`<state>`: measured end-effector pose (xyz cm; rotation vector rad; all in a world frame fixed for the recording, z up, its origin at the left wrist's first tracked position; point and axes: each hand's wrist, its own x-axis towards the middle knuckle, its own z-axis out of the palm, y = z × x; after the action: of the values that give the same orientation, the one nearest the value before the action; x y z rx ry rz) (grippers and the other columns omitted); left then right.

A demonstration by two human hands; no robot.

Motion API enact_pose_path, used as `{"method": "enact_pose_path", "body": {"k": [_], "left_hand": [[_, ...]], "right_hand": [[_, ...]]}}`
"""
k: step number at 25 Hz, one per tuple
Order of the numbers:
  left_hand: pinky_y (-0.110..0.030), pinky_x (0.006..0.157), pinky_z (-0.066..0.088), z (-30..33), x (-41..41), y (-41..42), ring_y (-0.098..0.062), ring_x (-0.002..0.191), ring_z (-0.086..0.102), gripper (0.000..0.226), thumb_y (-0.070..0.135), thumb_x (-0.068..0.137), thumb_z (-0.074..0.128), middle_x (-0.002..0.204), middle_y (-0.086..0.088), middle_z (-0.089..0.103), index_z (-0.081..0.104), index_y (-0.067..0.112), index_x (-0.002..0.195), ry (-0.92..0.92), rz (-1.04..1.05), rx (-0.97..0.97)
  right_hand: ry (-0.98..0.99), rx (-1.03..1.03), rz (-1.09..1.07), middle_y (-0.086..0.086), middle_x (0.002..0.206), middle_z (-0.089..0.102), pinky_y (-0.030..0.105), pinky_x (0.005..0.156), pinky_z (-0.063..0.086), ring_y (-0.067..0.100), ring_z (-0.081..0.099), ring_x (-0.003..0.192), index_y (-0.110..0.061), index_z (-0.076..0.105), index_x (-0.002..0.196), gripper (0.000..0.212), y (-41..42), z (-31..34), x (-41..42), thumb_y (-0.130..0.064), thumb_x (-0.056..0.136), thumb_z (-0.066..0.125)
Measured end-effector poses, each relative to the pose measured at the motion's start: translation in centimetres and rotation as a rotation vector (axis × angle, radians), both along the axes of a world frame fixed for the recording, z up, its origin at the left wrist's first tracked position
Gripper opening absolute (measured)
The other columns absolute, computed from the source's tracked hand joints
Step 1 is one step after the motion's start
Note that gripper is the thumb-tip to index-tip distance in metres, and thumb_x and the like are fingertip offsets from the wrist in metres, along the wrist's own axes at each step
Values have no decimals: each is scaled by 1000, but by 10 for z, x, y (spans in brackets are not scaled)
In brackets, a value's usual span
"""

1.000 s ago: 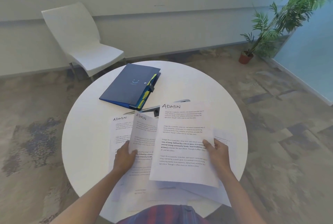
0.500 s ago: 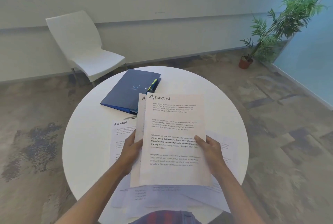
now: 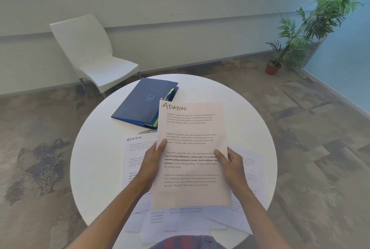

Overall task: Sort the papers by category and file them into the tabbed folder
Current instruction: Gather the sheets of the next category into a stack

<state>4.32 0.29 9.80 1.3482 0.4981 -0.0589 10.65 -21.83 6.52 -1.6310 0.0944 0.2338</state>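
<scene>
Both hands hold up a small stack of sheets headed ADMIN above the round white table. My left hand grips the stack's left edge, thumb on the front. My right hand grips the right edge the same way. Another ADMIN sheet lies flat on the table to the left, and several more loose papers are spread beneath the stack. The closed blue tabbed folder, with yellow and green tabs at its right edge, lies at the table's far side, partly hidden by the raised sheets.
A white chair stands beyond the table at the far left. A potted plant is in the far right corner by a blue wall. Carpeted floor surrounds the table.
The two ADMIN sheets, held apart a second ago, have been brought together into one aligned stack and lifted more upright. My hands have moved closer to each other.
</scene>
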Motion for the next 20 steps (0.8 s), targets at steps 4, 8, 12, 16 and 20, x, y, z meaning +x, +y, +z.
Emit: {"method": "enact_pose_path", "body": {"k": [4,8,12,16,20], "left_hand": [[-41,72,60,-8,-1,5,-29,91,74,26,9,97,54,107,-9,75,61,16,121,-43,4,-14],[-48,80,58,-10,0,7,-33,95,72,26,7,97,53,107,-11,75,61,14,120,-36,-14,-42],[-47,81,58,-9,5,6,-30,92,73,24,8,96,54,106,-9,75,64,15,117,-18,-56,16],[-41,79,60,-7,13,1,-22,92,73,23,24,96,58,104,0,76,66,20,117,-49,-64,84],[-42,80,60,-7,15,2,-24,90,73,26,32,86,69,99,2,77,69,22,110,-77,-63,137]], "right_hand": [[-19,50,-49,0,99,76,24,67,58,16,75,85,-27,54,118,33,3,8,-1,-16,91,70],[199,269,51,10,113,74,42,80,60,28,74,98,-15,56,128,46,-4,21,10,-16,86,73],[198,217,88,15,106,76,42,79,61,33,74,95,-3,71,112,25,0,25,13,-12,88,70],[124,180,8,11,95,78,39,74,62,31,75,87,-5,75,101,16,12,23,10,-12,87,73],[46,131,2,3,90,79,30,65,61,20,75,79,-11,76,95,11,15,20,4,-11,85,76]]}}
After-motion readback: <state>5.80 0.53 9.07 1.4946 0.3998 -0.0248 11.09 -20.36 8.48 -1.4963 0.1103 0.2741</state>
